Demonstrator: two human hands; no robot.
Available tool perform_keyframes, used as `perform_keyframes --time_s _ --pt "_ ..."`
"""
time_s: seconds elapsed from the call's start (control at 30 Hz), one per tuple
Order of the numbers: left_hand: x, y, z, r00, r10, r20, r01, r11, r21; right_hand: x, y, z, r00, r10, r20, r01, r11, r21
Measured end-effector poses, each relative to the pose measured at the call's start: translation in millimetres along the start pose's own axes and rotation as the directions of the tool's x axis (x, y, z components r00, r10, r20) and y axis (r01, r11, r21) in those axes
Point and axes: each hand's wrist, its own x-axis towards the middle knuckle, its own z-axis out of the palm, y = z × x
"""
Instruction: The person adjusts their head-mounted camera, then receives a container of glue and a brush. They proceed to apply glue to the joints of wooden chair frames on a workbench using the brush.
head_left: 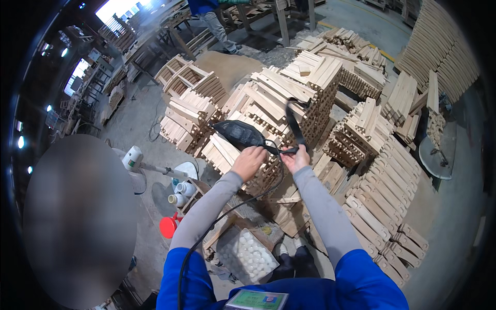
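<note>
A black mesh pouch [239, 133] lies on top of stacked wooden slats [268, 93] in front of me. From its right end runs a black strap [293, 121], which loops up over the stack. My left hand [250, 163] is closed at the pouch's near right end, where the strap begins; its fingertips are partly hidden. Just to the right, my right hand [296, 160] pinches the strap between thumb and fingers. A thin black cable [243, 202] comes off the pouch and passes over my left forearm down to the lower edge.
Curved wooden pieces [382, 191] lie in rows at the right. A crate of round white items [247, 253] sits by my feet. White bottles [181, 194] and a red round object [168, 227] stand at the left. Another person [214, 23] is at the far side.
</note>
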Motion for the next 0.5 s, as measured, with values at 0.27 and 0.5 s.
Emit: perform_keyframes --time_s 0.27,0.5 --pt "40 -12 26 0.993 -0.089 0.082 0.09 0.996 -0.013 -25 0 -8 0.96 0.094 0.265 -0.079 0.995 -0.066" --pt "38 -42 16 0.953 -0.284 -0.106 0.28 0.959 -0.053 -29 -9 53 0.867 0.082 0.492 0.109 0.931 -0.348"
